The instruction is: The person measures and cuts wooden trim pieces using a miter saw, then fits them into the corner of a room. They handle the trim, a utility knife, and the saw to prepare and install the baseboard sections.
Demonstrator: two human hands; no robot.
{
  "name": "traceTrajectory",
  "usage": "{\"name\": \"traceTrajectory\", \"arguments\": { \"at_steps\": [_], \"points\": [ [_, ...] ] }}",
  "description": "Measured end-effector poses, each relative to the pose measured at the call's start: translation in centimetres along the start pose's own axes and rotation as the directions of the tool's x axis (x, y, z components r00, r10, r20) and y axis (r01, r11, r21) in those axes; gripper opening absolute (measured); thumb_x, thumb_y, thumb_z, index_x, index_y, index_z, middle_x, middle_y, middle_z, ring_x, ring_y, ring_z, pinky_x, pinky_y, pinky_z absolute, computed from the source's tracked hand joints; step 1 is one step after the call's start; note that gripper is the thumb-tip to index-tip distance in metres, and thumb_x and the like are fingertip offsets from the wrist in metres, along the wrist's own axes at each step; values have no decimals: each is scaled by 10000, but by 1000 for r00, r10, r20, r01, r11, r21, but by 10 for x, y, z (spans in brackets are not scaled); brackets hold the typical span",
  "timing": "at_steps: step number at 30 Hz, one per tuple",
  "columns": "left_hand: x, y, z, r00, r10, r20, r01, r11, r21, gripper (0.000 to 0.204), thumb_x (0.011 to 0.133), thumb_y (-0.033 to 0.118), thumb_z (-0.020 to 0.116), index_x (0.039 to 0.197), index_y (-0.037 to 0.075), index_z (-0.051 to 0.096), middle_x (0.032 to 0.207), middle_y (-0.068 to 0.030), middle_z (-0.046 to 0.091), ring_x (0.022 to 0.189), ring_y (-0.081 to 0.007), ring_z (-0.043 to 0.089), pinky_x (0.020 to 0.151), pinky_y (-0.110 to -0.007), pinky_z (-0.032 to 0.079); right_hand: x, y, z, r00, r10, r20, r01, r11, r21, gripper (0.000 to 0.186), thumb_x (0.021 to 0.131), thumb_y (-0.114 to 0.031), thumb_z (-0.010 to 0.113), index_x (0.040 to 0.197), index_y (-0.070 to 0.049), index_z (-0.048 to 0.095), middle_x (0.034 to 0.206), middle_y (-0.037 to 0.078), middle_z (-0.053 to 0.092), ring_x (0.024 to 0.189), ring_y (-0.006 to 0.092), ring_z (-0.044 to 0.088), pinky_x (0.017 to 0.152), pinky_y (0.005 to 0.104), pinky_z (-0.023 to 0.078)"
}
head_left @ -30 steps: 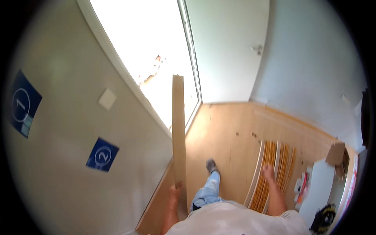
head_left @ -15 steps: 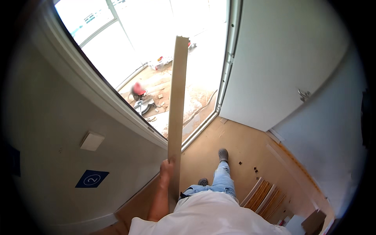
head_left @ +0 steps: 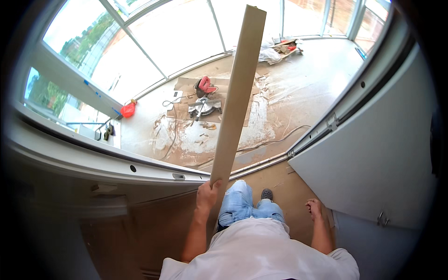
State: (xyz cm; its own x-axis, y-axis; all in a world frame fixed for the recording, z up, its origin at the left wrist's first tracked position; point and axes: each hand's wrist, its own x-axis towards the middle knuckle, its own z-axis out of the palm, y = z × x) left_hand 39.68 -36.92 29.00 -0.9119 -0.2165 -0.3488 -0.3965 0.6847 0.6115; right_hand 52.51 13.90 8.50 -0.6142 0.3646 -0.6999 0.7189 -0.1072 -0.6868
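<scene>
A long flat beige board [head_left: 239, 93] rises from beside my hip and points ahead through the doorway. My left hand [head_left: 206, 193] is wrapped round its edge near the lower part, thumb on the face. The lower end is hidden behind my body. To the right, next to the door, my right hand [head_left: 315, 208] hangs by my side with its fingers curled in, and I see nothing in it. Beyond the board, a red and grey mitre saw [head_left: 204, 102] stands on brown sheets on the dusty floor.
An open white door [head_left: 364, 140] with a lever handle stands on the right; the door frame [head_left: 116, 163] runs along the left. Cables lie across the floor past the threshold. A red bag [head_left: 128, 108] sits by the window wall. Scraps and plastic [head_left: 280, 50] are piled farther back.
I have stepped closer to the doorway, and more of the bright room shows. The board's far end has swung right. My right hand has come into view.
</scene>
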Motion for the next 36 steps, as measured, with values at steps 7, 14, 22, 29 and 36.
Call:
{"name": "traceTrajectory", "arguments": {
  "at_steps": [7,14,22,29,36],
  "points": [
    [48,100,-23,990,29,-138,-56,979,-195,599,926,587,619,1074,14,711,853,-223,707,871,-421,688,746,-456,525,5,-270,213,597,-203,776,417,905,-84,306,923,-220,717,1143,-15,660,911,33,692,757,64,589,660,218,462],
    [188,150,-61,942,-65,-330,-22,968,-251,620,915,601,641,963,-16,682,780,-219,701,753,-365,714,667,-440,534,3,-335,409,-78,174,982,837,547,-30,416,964,-357,682,1214,-25,669,1110,148,725,1041,253,677,913,382,517],
    [344,150,-105,901,-79,-426,-107,912,-395,503,982,527,567,983,26,612,843,-172,678,786,-334,675,721,-442,524,100,-466,532,147,-116,982,597,803,6,303,1020,-259,631,1085,32,687,898,24,686,833,97,589,722,293,494],
    [351,52,-40,936,-323,139,322,632,-705,475,900,468,675,1035,13,662,882,-98,689,827,-189,637,745,-352,507,119,-652,608,323,-504,801,562,783,266,352,990,-306,673,718,-105,574,622,-92,455,501,4,338,452,239,209],
    [419,93,4,892,-443,-88,284,702,-653,430,852,409,733,1024,20,675,896,-136,687,832,-231,656,753,-385,495,171,-831,653,130,-829,544,694,468,547,325,1030,-294,590,1061,19,673,901,47,648,776,117,595,651,267,467]
  ]
}}
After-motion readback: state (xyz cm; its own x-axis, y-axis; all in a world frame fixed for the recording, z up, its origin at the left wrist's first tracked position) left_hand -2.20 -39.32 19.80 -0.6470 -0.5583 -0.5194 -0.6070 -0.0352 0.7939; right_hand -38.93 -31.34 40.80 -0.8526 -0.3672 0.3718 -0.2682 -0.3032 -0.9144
